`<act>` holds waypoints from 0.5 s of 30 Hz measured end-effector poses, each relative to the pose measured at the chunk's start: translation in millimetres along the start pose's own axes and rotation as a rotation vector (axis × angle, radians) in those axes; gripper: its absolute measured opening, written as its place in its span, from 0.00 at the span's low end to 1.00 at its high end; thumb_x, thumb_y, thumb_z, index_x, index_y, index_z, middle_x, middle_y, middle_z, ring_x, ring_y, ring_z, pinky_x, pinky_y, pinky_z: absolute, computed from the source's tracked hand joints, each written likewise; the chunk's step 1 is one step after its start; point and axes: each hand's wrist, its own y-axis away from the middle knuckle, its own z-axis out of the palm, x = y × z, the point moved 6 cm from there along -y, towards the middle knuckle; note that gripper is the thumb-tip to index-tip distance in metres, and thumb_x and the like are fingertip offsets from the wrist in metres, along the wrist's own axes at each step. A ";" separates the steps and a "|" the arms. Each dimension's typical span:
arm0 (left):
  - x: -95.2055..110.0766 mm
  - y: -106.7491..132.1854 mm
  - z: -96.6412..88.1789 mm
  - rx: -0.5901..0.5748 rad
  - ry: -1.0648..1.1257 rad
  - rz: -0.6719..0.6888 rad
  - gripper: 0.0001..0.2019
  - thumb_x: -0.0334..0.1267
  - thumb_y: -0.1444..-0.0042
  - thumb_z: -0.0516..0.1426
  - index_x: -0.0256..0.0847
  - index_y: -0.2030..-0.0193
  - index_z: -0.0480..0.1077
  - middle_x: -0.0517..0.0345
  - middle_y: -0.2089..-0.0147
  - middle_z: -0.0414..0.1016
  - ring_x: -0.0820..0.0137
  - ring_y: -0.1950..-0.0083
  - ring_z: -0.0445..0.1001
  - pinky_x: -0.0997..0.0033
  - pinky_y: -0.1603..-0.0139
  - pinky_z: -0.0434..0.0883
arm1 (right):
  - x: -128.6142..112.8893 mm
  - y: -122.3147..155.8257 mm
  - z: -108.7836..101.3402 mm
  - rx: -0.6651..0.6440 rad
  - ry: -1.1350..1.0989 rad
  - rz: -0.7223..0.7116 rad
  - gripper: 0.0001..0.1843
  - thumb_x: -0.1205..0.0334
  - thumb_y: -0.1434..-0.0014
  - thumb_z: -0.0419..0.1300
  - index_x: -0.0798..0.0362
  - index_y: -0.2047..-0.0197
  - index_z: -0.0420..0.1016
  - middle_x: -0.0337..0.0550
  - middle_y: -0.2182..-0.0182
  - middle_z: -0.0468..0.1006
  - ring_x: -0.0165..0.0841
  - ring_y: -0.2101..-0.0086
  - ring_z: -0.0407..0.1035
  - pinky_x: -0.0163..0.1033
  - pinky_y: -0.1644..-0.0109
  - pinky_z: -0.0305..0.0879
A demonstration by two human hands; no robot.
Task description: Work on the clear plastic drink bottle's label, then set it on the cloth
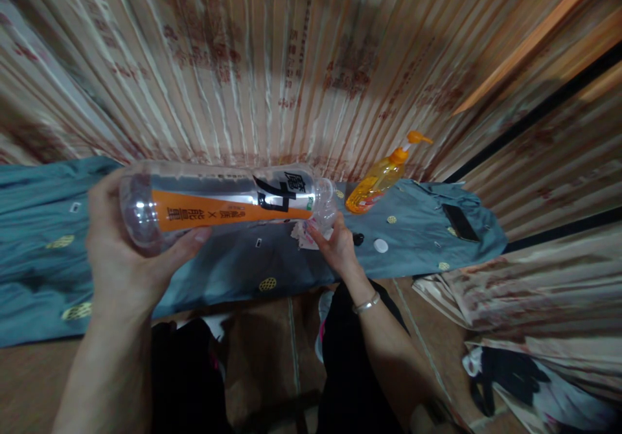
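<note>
A large clear plastic bottle (233, 201) with an orange and silver label lies on its side in the air, its neck pointing right. My left hand (131, 252) is wrapped round its base end, thumb along the label. No liquid shows inside. At the bottle's mouth, my right hand (337, 243) pinches a small clear plastic piece (328, 210); its exact kind is hard to make out. Below these fingers a crumpled whitish, printed packet or paper (306, 236) is partly hidden. A small black object (358, 238) and a white round disc (381, 245) lie beside my right hand.
A pump bottle (376, 181) of yellow-orange liquid stands behind on the blue-green cloth (208, 272) covering a narrow table. A dark phone (459, 222) lies towards the right end. A pleated curtain (291, 65) hangs behind. Dark shoes or bags (515, 376) sit on the floor at right.
</note>
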 end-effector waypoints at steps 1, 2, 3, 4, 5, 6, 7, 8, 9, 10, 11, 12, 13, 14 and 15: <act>-0.8 0.1 0.2 -0.004 0.003 -0.001 0.48 0.53 0.71 0.72 0.48 0.39 0.64 0.52 0.43 0.72 0.52 0.41 0.72 0.36 0.35 0.65 | 0.3 0.0 0.3 -0.004 0.000 0.001 0.32 0.49 0.43 0.64 0.55 0.41 0.63 0.53 0.58 0.83 0.47 0.59 0.79 0.45 0.58 0.73; -1.4 0.2 0.2 -0.006 0.001 -0.002 0.48 0.53 0.72 0.72 0.48 0.39 0.65 0.51 0.43 0.72 0.52 0.41 0.72 0.36 0.36 0.65 | 0.3 0.1 0.6 -0.010 -0.002 0.001 0.32 0.49 0.43 0.63 0.56 0.41 0.62 0.54 0.58 0.83 0.47 0.59 0.79 0.45 0.58 0.73; -1.8 0.4 -0.1 -0.005 -0.005 -0.004 0.48 0.52 0.72 0.72 0.48 0.39 0.65 0.51 0.42 0.71 0.52 0.41 0.72 0.36 0.36 0.65 | 0.0 0.2 0.7 -0.014 -0.005 -0.001 0.32 0.49 0.43 0.63 0.56 0.41 0.62 0.54 0.57 0.83 0.47 0.59 0.79 0.45 0.58 0.73; -1.9 0.5 -0.3 -0.003 -0.009 -0.007 0.48 0.52 0.72 0.72 0.47 0.39 0.65 0.51 0.42 0.71 0.52 0.41 0.72 0.36 0.36 0.65 | -0.5 0.3 0.5 -0.014 -0.008 -0.004 0.32 0.49 0.43 0.63 0.56 0.41 0.62 0.54 0.57 0.83 0.47 0.59 0.79 0.45 0.58 0.73; -1.8 0.7 -0.6 -0.001 -0.013 -0.010 0.48 0.52 0.72 0.73 0.47 0.39 0.65 0.50 0.42 0.71 0.52 0.41 0.72 0.36 0.36 0.66 | -1.0 0.4 0.0 -0.010 -0.009 -0.004 0.32 0.49 0.43 0.63 0.55 0.41 0.62 0.54 0.56 0.83 0.47 0.58 0.79 0.45 0.58 0.73; -1.5 0.8 -0.8 0.001 -0.018 -0.013 0.48 0.51 0.72 0.73 0.47 0.39 0.65 0.50 0.43 0.71 0.52 0.41 0.72 0.36 0.36 0.66 | -1.3 0.5 -0.4 -0.006 -0.008 -0.001 0.32 0.49 0.43 0.63 0.55 0.41 0.62 0.54 0.57 0.83 0.47 0.58 0.79 0.45 0.58 0.73; -1.2 0.9 -1.1 0.005 -0.024 -0.018 0.48 0.51 0.73 0.73 0.47 0.40 0.65 0.50 0.43 0.71 0.53 0.42 0.72 0.37 0.37 0.67 | -1.6 0.6 -0.6 -0.005 -0.007 0.003 0.32 0.50 0.43 0.63 0.55 0.41 0.62 0.53 0.57 0.83 0.47 0.59 0.79 0.46 0.58 0.73; -1.2 1.0 -1.2 0.007 -0.030 -0.026 0.48 0.50 0.73 0.73 0.46 0.40 0.66 0.50 0.43 0.71 0.53 0.42 0.72 0.38 0.37 0.67 | -1.7 0.6 -0.6 -0.006 -0.007 0.009 0.32 0.50 0.43 0.64 0.55 0.41 0.62 0.53 0.57 0.83 0.47 0.59 0.79 0.46 0.58 0.73; -1.3 1.0 -1.4 0.013 -0.033 -0.032 0.48 0.50 0.73 0.73 0.46 0.40 0.66 0.50 0.44 0.72 0.54 0.42 0.72 0.39 0.37 0.68 | -1.7 0.7 -0.5 -0.008 -0.008 0.015 0.31 0.50 0.43 0.64 0.55 0.41 0.62 0.52 0.58 0.83 0.47 0.60 0.79 0.46 0.59 0.73; -1.6 1.1 -1.5 0.018 -0.033 -0.037 0.47 0.50 0.73 0.73 0.45 0.41 0.66 0.50 0.44 0.72 0.54 0.43 0.72 0.39 0.37 0.68 | -1.8 0.7 -0.3 -0.012 -0.010 0.019 0.31 0.50 0.43 0.64 0.55 0.41 0.63 0.52 0.59 0.83 0.47 0.61 0.79 0.46 0.59 0.73; -2.2 1.1 -1.4 0.020 -0.032 -0.043 0.47 0.50 0.74 0.73 0.45 0.41 0.67 0.50 0.45 0.72 0.54 0.43 0.72 0.39 0.37 0.67 | -1.9 0.6 -0.2 -0.015 -0.014 0.020 0.31 0.51 0.43 0.63 0.54 0.41 0.63 0.52 0.59 0.83 0.46 0.62 0.79 0.46 0.60 0.73; -3.1 1.1 -1.2 0.020 -0.025 -0.050 0.47 0.50 0.74 0.73 0.45 0.41 0.67 0.50 0.44 0.72 0.54 0.43 0.72 0.39 0.37 0.67 | -2.1 0.6 -0.2 -0.016 -0.017 0.019 0.30 0.50 0.43 0.63 0.54 0.42 0.63 0.51 0.59 0.83 0.46 0.62 0.79 0.45 0.60 0.73; -4.0 1.2 -1.0 0.018 -0.018 -0.057 0.48 0.49 0.74 0.73 0.45 0.41 0.66 0.50 0.44 0.72 0.54 0.43 0.72 0.39 0.37 0.66 | -2.1 0.5 -0.4 -0.014 -0.020 0.019 0.30 0.50 0.43 0.63 0.54 0.42 0.63 0.51 0.59 0.83 0.46 0.62 0.79 0.45 0.60 0.73; -4.7 1.3 -0.8 0.016 -0.014 -0.061 0.48 0.50 0.75 0.73 0.46 0.41 0.66 0.50 0.44 0.71 0.53 0.43 0.72 0.38 0.36 0.66 | -2.2 0.4 -0.8 -0.012 -0.023 0.018 0.30 0.50 0.43 0.64 0.53 0.42 0.63 0.50 0.59 0.83 0.46 0.62 0.79 0.45 0.60 0.73; -5.2 1.4 -0.7 0.014 -0.015 -0.065 0.48 0.50 0.75 0.73 0.46 0.41 0.66 0.51 0.44 0.71 0.53 0.42 0.72 0.38 0.36 0.65 | -2.4 0.3 -1.0 -0.012 -0.026 0.015 0.30 0.50 0.43 0.63 0.53 0.42 0.63 0.50 0.59 0.83 0.46 0.62 0.79 0.45 0.60 0.73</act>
